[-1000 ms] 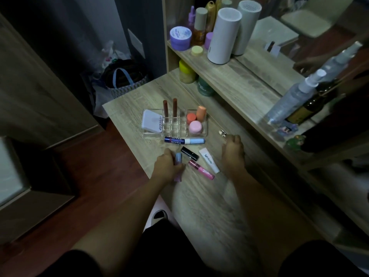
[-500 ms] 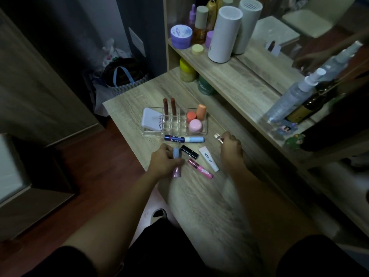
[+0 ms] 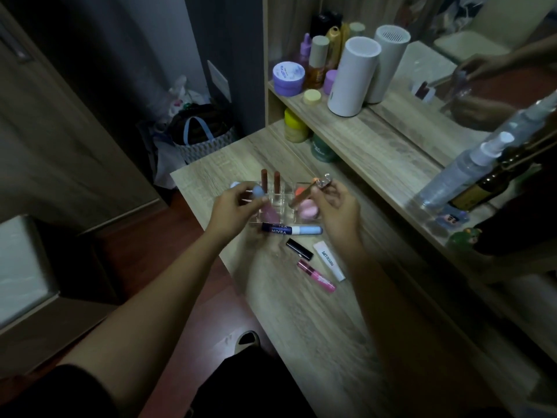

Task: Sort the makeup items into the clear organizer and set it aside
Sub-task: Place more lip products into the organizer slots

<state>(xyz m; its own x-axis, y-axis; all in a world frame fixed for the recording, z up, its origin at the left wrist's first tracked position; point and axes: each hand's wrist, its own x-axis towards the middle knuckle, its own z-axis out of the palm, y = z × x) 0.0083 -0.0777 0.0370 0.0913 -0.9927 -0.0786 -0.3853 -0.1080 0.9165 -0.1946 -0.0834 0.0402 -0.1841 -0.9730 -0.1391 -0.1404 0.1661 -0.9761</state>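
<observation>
The clear organizer point(image 3: 281, 202) sits on the wooden table point(image 3: 301, 312) with two brown lip tubes point(image 3: 270, 181) upright in its middle slots and pink and orange sponges point(image 3: 309, 208) in its right part. My left hand point(image 3: 233, 208) holds a pink tube with a blue cap point(image 3: 265, 206) over the organizer's left side. My right hand point(image 3: 337, 205) holds a gold tube with a silver end point(image 3: 307, 191) above the right part. On the table lie a Nivea stick point(image 3: 291, 229), a black lipstick point(image 3: 299, 248), a pink gloss point(image 3: 316, 276) and a white tube point(image 3: 328, 260).
A raised shelf point(image 3: 376, 146) runs along the right with jars, bottles, two white cylinders point(image 3: 352, 76) and a spray bottle point(image 3: 464, 170). A mirror behind reflects hands. Yellow and green jars point(image 3: 297, 126) stand at the table's far end. A bag lies on the floor at left.
Both hands rose from the table to the organizer. The left lifted the pink blue-capped tube; the right lifted the gold tube.
</observation>
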